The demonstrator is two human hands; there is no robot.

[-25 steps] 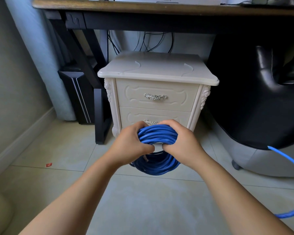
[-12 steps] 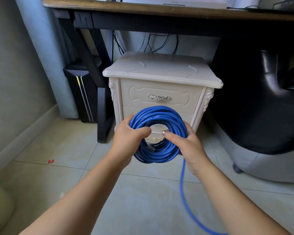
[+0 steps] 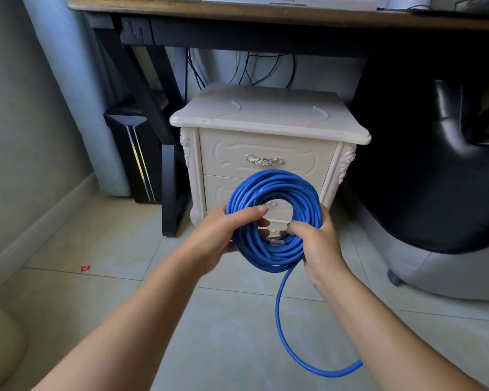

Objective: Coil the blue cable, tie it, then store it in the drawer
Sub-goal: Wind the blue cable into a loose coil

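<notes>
Your left grip (image 3: 223, 235) & right grip (image 3: 318, 245) are each clenched on the blue cable (image 3: 274, 218), coil upright btwn them, in front of the drawer (image 3: 266, 159), which is shut. Loose tail hangs below right grip to the floor (image 3: 124, 249).

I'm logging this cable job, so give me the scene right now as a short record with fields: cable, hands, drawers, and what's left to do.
cable: blue cable wound in a coil, loose tail hanging to the floor
left hand: grips the coil's left side
right hand: grips the coil's right side
drawers: top drawer of white nightstand shut
remaining: coil the tail, tie, store
</notes>
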